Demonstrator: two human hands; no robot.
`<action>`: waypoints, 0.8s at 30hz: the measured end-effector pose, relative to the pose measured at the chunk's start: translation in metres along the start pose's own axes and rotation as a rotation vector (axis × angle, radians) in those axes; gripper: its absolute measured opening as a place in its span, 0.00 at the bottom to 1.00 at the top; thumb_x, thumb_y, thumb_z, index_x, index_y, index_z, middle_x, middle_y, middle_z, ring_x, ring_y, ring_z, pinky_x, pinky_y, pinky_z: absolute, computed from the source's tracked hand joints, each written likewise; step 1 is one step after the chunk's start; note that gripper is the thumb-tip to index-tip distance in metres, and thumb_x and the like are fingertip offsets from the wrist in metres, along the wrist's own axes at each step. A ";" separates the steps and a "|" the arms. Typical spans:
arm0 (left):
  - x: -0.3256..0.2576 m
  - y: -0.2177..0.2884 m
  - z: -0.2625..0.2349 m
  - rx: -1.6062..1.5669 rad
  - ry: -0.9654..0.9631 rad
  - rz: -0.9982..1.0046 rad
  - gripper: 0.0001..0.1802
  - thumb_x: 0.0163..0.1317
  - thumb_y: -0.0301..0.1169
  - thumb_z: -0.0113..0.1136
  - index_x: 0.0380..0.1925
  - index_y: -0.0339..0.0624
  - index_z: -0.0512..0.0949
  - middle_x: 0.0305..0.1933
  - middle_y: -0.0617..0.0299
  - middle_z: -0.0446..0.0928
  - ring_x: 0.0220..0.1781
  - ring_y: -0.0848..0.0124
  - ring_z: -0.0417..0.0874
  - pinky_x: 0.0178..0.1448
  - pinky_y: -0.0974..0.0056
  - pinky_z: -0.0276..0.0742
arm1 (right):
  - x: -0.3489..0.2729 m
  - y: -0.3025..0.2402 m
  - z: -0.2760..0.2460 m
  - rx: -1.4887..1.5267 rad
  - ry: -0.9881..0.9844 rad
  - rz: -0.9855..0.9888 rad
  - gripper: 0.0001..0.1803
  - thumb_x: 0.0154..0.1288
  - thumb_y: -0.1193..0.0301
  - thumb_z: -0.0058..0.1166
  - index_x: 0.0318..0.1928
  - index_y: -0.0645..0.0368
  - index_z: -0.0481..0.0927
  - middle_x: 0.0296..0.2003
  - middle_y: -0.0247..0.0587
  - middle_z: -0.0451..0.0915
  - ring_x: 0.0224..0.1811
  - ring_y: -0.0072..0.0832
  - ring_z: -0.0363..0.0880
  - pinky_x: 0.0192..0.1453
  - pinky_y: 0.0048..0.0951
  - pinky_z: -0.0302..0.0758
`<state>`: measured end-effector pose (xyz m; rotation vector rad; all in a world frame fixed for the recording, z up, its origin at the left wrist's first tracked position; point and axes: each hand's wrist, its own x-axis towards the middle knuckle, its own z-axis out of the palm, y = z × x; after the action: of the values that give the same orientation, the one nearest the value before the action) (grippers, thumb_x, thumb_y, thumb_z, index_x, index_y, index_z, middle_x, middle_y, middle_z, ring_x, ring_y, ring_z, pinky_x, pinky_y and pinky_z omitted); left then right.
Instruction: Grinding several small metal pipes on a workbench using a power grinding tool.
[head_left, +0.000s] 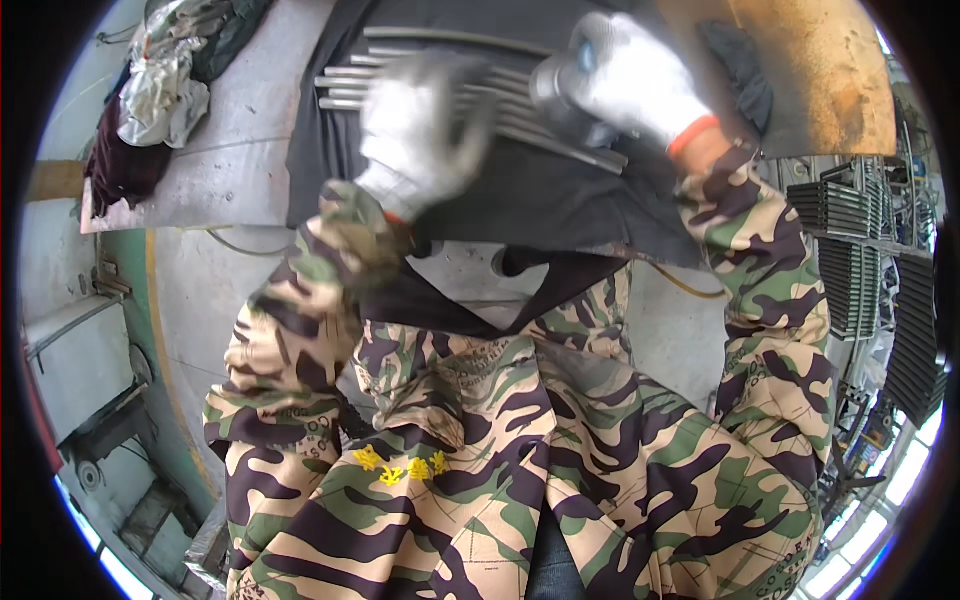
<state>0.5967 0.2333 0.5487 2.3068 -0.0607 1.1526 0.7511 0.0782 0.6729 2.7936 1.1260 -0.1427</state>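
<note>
At 12 o'clock, a row of grey ribbed metal bars (480, 95) lies on a black cloth (540, 195); the gloved left hand (415, 135), blurred, presses flat on them, grip unclear; the gloved right hand (625, 75) is clamped on a round grey tool (552, 88); likely mid-smoothing, needing steady pressure next.

In front of me is the surface (240, 150), and on it a cloth (540, 200) is spread. On the cloth a row of metal rods (520, 105) lies side by side. My left hand (420, 135) is over the left part of the rods, my right hand (630, 75) over their right end. A heap of rags (160, 85) lies at the far left of the surface. Behind my right hand lies a board (820, 70). Racks of metal parts (860, 260) stand at my right.
</note>
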 end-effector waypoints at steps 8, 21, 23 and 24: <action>-0.006 0.149 0.077 -1.113 -0.317 -1.092 0.14 0.71 0.34 0.64 0.50 0.38 0.85 0.41 0.54 0.86 0.38 0.69 0.86 0.47 0.64 0.82 | 0.019 -0.025 -0.009 0.057 -0.053 0.058 0.22 0.61 0.58 0.63 0.50 0.60 0.85 0.43 0.57 0.87 0.51 0.52 0.87 0.55 0.44 0.82; 0.000 0.155 0.094 -1.798 -0.009 -1.705 0.13 0.80 0.36 0.56 0.52 0.41 0.83 0.49 0.60 0.84 0.49 0.63 0.87 0.53 0.56 0.83 | 0.028 -0.027 0.014 0.059 0.131 -0.123 0.21 0.61 0.58 0.68 0.45 0.62 0.86 0.38 0.55 0.86 0.42 0.45 0.87 0.50 0.40 0.82; 0.009 0.159 0.094 -1.694 -0.022 -1.420 0.17 0.80 0.39 0.55 0.57 0.39 0.81 0.55 0.56 0.82 0.56 0.60 0.84 0.60 0.56 0.78 | 0.026 -0.026 -0.007 0.074 0.167 -0.108 0.21 0.60 0.58 0.67 0.45 0.62 0.86 0.37 0.55 0.87 0.42 0.45 0.87 0.50 0.40 0.82; 0.014 0.157 0.100 -1.525 -0.034 -1.191 0.20 0.80 0.40 0.55 0.60 0.38 0.79 0.58 0.54 0.82 0.59 0.59 0.82 0.64 0.57 0.75 | 0.025 -0.026 -0.016 0.120 0.187 -0.116 0.21 0.60 0.58 0.67 0.45 0.62 0.86 0.37 0.55 0.87 0.42 0.44 0.88 0.50 0.39 0.82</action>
<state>0.6344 0.0541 0.5834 0.6647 0.2865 0.1549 0.7517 0.1160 0.6830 2.8965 1.3650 0.0424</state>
